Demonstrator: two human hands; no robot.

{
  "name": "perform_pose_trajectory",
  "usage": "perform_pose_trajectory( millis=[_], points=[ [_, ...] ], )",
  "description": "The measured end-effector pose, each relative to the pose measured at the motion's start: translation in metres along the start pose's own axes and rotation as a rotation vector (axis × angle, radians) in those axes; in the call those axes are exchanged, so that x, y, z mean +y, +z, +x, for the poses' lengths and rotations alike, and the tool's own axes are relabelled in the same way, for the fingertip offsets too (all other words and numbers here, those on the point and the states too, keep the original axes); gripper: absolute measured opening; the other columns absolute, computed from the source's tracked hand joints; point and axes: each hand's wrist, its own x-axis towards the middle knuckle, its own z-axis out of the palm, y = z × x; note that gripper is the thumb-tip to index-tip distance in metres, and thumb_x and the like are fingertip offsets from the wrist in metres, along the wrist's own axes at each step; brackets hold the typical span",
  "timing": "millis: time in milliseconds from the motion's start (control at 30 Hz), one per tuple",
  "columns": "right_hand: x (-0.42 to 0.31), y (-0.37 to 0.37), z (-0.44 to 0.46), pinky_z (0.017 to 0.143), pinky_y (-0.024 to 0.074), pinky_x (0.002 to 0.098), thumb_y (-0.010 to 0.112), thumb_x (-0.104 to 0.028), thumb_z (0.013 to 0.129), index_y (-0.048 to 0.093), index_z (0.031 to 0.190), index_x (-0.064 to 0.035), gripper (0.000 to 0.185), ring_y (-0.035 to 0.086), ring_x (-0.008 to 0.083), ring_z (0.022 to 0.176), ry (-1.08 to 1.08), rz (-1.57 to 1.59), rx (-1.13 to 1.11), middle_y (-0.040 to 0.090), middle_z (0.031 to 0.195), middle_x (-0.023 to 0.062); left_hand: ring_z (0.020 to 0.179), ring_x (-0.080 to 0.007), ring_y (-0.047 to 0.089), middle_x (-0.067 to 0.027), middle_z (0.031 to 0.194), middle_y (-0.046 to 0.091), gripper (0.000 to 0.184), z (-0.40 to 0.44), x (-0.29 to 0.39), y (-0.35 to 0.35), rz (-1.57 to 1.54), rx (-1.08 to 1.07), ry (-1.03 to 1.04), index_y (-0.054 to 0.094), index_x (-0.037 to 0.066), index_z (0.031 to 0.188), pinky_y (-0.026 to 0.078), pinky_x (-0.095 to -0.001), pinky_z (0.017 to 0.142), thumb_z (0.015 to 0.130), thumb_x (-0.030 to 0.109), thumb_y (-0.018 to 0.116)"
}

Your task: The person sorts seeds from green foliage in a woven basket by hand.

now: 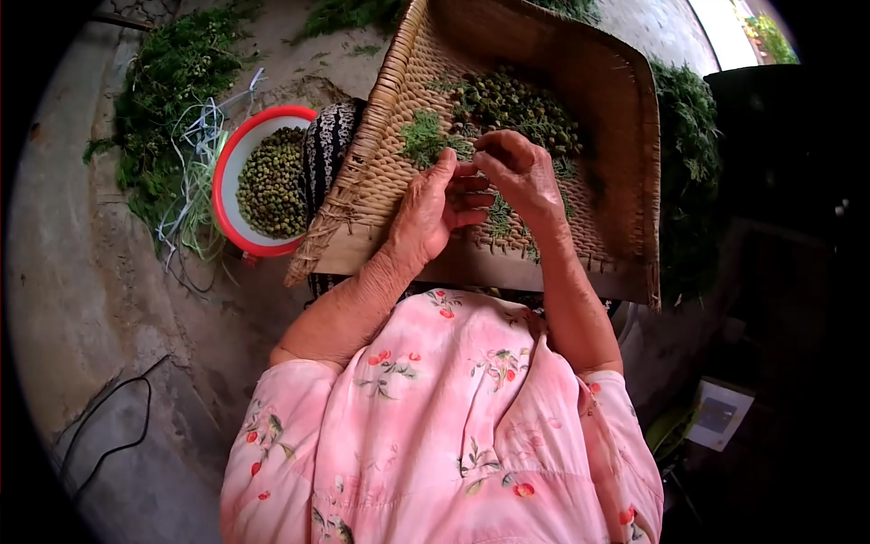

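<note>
A woven basket tray (349, 181) rests across my lap, with a pile of small round green-brown seed pods (517, 104) toward its far side. Over the tray, my left hand (438, 204) has its thumb and fingers closed around a feathery green sprig (422, 139), whose leafy end sticks out past the thumb. My right hand (526, 177) is beside the left fingertips, thumb and forefinger pinched together; whatever lies between them is too small to make out. Bits of green leaf (500, 218) are scattered on the weave under both hands.
Left of the tray stands a red-rimmed bowl (225, 181) holding many round pods. Pale plastic strings (195, 172) and a heap of green branches (149, 118) lie beyond it. More branches (684, 136) are at the right. A black cable (113, 390) crosses the concrete floor.
</note>
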Motion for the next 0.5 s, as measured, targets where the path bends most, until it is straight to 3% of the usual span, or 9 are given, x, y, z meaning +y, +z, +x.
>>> perform_pose_trajectory(
  millis=[33, 67, 133, 167, 267, 300, 333, 400, 500],
  points=[
    [-0.028, -0.006, -0.007, 0.061, 0.0477, 0.0267, 0.066, -0.011, 0.084, 0.063, 0.093, 0.0001, 0.014, 0.057, 0.0087, 0.071, 0.167, 0.521, -0.222, 0.063, 0.082, 0.0015, 0.065, -0.0147, 0.061, -0.0055, 0.08, 0.061, 0.034, 0.0, -0.001, 0.001, -0.05, -0.01, 0.009, 0.057, 0.005, 0.095, 0.048, -0.024, 0.049, 0.093, 0.038, 0.053],
    [-0.023, -0.006, -0.005, 0.061, 0.0477, 0.0267, 0.066, -0.011, 0.084, 0.063, 0.093, 0.0001, 0.014, 0.057, 0.0087, 0.071, 0.167, 0.521, -0.221, 0.063, 0.082, 0.0015, 0.065, -0.0147, 0.061, -0.0055, 0.08, 0.061, 0.034, 0.001, -0.001, -0.004, -0.05, -0.01, 0.009, 0.057, 0.005, 0.095, 0.048, -0.024, 0.049, 0.093, 0.038, 0.053],
    [-0.002, -0.004, 0.005, 0.063, 0.0471, 0.0238, 0.063, -0.009, 0.086, 0.063, 0.095, 0.0003, 0.014, 0.057, 0.0082, 0.072, 0.185, 0.386, -0.07, 0.061, 0.076, -0.0016, 0.065, -0.0134, 0.06, -0.0056, 0.077, 0.06, 0.034, 0.003, -0.003, -0.016, 0.148, -0.123, -0.01, 0.059, 0.006, 0.091, 0.044, -0.0213, 0.046, 0.092, 0.04, 0.052],
    [0.005, -0.002, 0.009, 0.064, 0.0472, 0.0226, 0.064, -0.009, 0.085, 0.065, 0.096, -0.0003, 0.014, 0.057, 0.0074, 0.072, 0.197, 0.354, -0.028, 0.063, 0.075, -0.0003, 0.058, -0.0105, 0.058, -0.0052, 0.071, 0.06, 0.029, -0.004, 0.003, -0.011, 0.151, -0.154, -0.073, 0.059, 0.006, 0.087, 0.039, -0.0178, 0.04, 0.092, 0.033, 0.054],
    [0.016, 0.008, 0.015, 0.064, 0.047, 0.0222, 0.064, -0.008, 0.082, 0.067, 0.094, -0.0017, 0.013, 0.057, 0.0063, 0.071, 0.101, 0.152, -0.139, 0.065, 0.078, 0.0013, 0.044, -0.0078, 0.052, -0.0056, 0.068, 0.06, 0.025, -0.016, 0.004, -0.007, 0.224, -0.278, -0.195, 0.06, 0.004, 0.08, 0.032, -0.0153, 0.032, 0.091, 0.026, 0.058],
    [0.015, 0.013, 0.016, 0.066, 0.0479, 0.0239, 0.066, -0.006, 0.079, 0.068, 0.091, -0.0021, 0.013, 0.058, 0.0079, 0.071, 0.085, 0.072, -0.15, 0.068, 0.08, 0.0046, 0.042, -0.0078, 0.052, -0.0061, 0.066, 0.061, 0.026, -0.018, 0.004, -0.007, 0.292, -0.3, -0.197, 0.062, 0.003, 0.078, 0.031, -0.0151, 0.031, 0.091, 0.026, 0.059],
    [0.012, 0.017, 0.017, 0.068, 0.0499, 0.0302, 0.067, -0.005, 0.075, 0.067, 0.091, -0.0034, 0.016, 0.063, 0.0181, 0.073, 0.001, 0.01, -0.162, 0.067, 0.082, 0.0099, 0.042, -0.0078, 0.052, -0.0061, 0.066, 0.061, 0.026, -0.018, 0.003, -0.008, 0.291, -0.298, -0.196, 0.062, 0.003, 0.078, 0.031, -0.0151, 0.031, 0.091, 0.026, 0.059],
    [0.017, 0.026, 0.022, 0.069, 0.0493, 0.0283, 0.068, -0.002, 0.074, 0.066, 0.094, -0.0033, 0.02, 0.061, 0.0184, 0.077, -0.225, -0.244, -0.174, 0.063, 0.086, 0.0086, 0.042, -0.008, 0.052, -0.006, 0.065, 0.061, 0.026, -0.017, 0.003, -0.01, 0.329, -0.351, -0.193, 0.063, 0.002, 0.078, 0.032, -0.0154, 0.031, 0.09, 0.025, 0.06],
    [0.017, 0.033, 0.025, 0.072, 0.0497, 0.031, 0.07, -0.005, 0.072, 0.066, 0.097, -0.0056, 0.025, 0.062, 0.0238, 0.081, -0.226, -0.456, -0.12, 0.061, 0.089, 0.0117, 0.043, -0.0076, 0.053, -0.0055, 0.064, 0.061, 0.026, -0.015, 0.004, -0.012, 0.322, -0.331, -0.189, 0.063, 0.002, 0.079, 0.032, -0.0151, 0.031, 0.09, 0.025, 0.06]
  ],
)
